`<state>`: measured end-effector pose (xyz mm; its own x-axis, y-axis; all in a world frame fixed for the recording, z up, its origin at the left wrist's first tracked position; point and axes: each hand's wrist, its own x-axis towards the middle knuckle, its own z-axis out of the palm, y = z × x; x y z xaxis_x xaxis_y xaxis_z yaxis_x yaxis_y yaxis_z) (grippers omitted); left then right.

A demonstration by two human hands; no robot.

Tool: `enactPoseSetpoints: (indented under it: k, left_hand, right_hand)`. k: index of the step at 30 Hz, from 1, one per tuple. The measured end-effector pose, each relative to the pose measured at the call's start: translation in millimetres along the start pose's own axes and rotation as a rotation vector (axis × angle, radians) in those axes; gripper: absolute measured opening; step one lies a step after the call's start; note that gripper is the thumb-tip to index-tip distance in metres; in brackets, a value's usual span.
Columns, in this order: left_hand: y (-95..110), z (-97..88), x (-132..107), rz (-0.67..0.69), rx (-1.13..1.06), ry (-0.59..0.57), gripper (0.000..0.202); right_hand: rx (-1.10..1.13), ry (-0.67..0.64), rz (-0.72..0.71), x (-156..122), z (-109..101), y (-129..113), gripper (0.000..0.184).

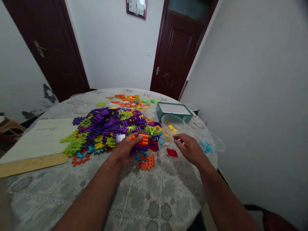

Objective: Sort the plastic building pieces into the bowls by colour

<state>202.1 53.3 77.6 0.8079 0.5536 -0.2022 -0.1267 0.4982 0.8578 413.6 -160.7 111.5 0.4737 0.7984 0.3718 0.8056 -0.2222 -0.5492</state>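
My left hand [126,149] is closed around orange plastic building pieces [143,139] with ridged, rod-like sides, at the right edge of a large heap. That heap [108,123] mixes purple, lime green, yellow and blue toothed plastic pieces. My right hand [189,147] hovers over clear round containers with its fingers curled together; whatever they hold, if anything, I cannot make out. Just left of it lies a red toothed piece [172,152] in a clear container. Yellow pieces [172,128] rest in another clear bowl [165,119] beyond. Below my left hand lies an orange toothed piece [147,162].
A teal-rimmed box [174,109] stands behind the bowls. Blue pieces [208,147] sit in a clear container at the right. More orange and yellow pieces [128,101] are spread at the back. Cardboard [33,164] and a pale sheet [45,138] lie left on the patterned tablecloth [144,199].
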Motion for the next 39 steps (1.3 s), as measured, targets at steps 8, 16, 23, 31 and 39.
enactPoseSetpoints:
  k: [8,16,23,31,39]
  left_hand:
    - [-8.5,-3.2,1.4,0.024,0.011,-0.06,0.044]
    - [-5.1,1.1,-3.7,0.043,0.029,-0.08,0.041]
    - [-2.4,2.7,-4.7,0.027,0.041,-0.053,0.04]
    - [0.4,5.1,-6.4,0.034,0.031,-0.04,0.037]
    - [3.2,2.8,-5.6,0.019,0.031,0.064,0.036]
  right_hand:
    - [0.119,-0.065,-0.126,10.9,30.6,-53.0,0.018]
    - [0.216,-0.068,-0.05,14.0,74.4,-85.0,0.004]
    - [0.267,-0.038,0.017,17.0,68.3,-85.7,0.006]
    - [0.289,-0.018,-0.024,14.7,74.9,-88.4,0.004]
    - [0.189,0.246,0.063,8.6,20.7,-55.6,0.014]
